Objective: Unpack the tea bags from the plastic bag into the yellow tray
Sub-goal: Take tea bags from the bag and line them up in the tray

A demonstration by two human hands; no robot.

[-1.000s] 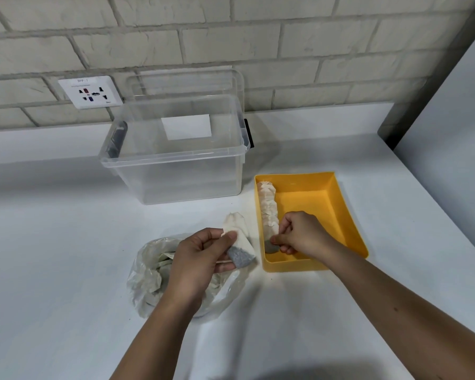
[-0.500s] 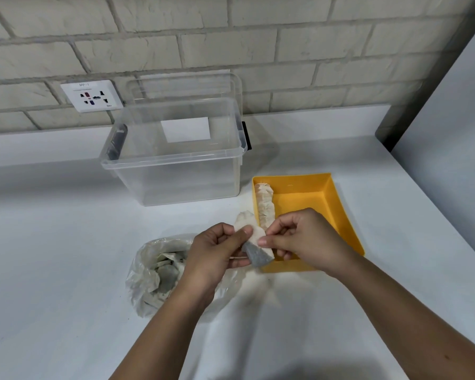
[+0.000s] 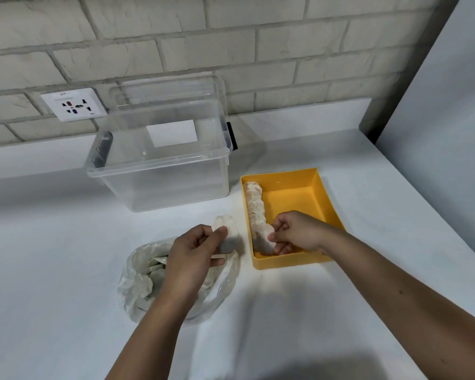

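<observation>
Yellow tray (image 3: 324, 193) has a tea bag row (image 3: 254, 204) tight along its left wall, prob to save room. Right hand (image 3: 296, 233) pinches one tea bag (image 3: 263, 239) w/ thumb + fingertips at the row's near end. Left hand (image 3: 192, 256) pinches spare bags (image 3: 228, 234) over the plastic bag (image 3: 137, 281), ready to feed across imo.

Likely home utility counter: white worktop (image 3: 66, 270), brick wall (image 3: 231, 37), wall socket (image 3: 74, 104)
</observation>
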